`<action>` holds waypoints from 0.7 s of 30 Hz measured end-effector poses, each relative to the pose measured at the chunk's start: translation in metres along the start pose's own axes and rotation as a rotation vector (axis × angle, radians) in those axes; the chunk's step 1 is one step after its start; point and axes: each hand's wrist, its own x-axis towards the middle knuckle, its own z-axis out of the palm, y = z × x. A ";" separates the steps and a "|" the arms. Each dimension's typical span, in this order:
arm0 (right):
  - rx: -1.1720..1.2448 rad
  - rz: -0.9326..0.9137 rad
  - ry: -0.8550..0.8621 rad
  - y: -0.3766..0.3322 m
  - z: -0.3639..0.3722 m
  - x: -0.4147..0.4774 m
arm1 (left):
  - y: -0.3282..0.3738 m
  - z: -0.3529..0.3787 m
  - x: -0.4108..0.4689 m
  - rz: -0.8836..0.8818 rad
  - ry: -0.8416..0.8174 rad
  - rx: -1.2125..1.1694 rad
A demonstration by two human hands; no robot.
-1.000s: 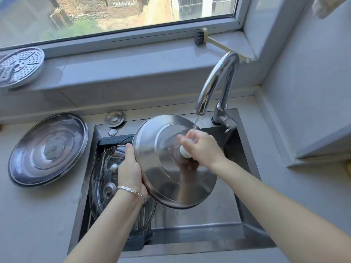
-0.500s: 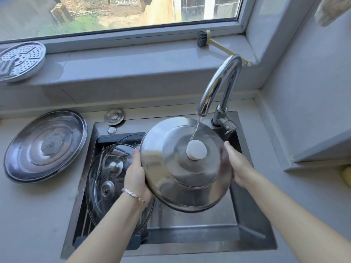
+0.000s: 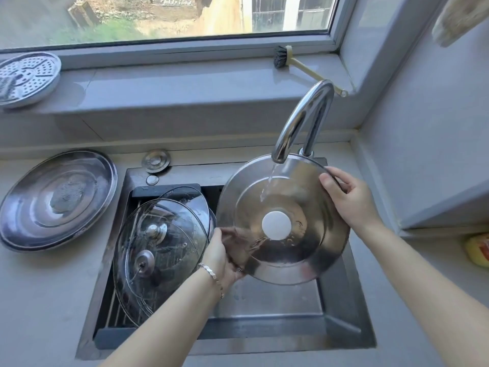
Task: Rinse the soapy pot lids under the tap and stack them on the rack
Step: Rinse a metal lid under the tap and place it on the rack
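Observation:
A steel pot lid [image 3: 296, 250] with a white knob [image 3: 276, 225] is tilted over the sink under the tap [image 3: 301, 123]. A thin stream of water falls on its upper face. My left hand [image 3: 222, 256] grips its lower left rim and my right hand [image 3: 344, 197] grips its upper right rim. Two glass lids [image 3: 161, 250] lean on the dark rack [image 3: 116, 313] in the left half of the sink. A large steel lid [image 3: 58, 200] lies on the counter to the left.
The sink basin [image 3: 277, 305] lies below the held lid. A perforated steamer plate [image 3: 26, 78] and a brush [image 3: 283, 60] rest on the window sill. A small round drain cover [image 3: 156, 160] sits behind the sink. A yellow sponge [image 3: 477, 250] lies at the right edge.
My right hand left the knob and took the lid's right rim. The lid shifted right and turned its knob side up under the stream.

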 end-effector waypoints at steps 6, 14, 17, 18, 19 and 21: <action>0.167 0.150 0.022 0.015 0.025 0.004 | 0.037 -0.024 -0.027 0.416 0.001 0.147; 0.278 0.786 -0.317 0.048 0.096 -0.032 | 0.083 -0.051 -0.030 0.597 0.141 0.475; 0.409 0.920 -0.317 0.046 0.108 -0.039 | 0.094 -0.046 -0.028 0.665 0.131 0.603; 0.448 0.949 -0.322 0.043 0.108 -0.041 | 0.097 -0.043 -0.030 0.685 0.129 0.654; 0.489 0.971 -0.327 0.041 0.105 -0.042 | 0.100 -0.041 -0.031 0.712 0.116 0.683; 0.588 1.000 -0.324 0.045 0.096 -0.039 | 0.100 -0.038 -0.035 0.739 0.052 0.680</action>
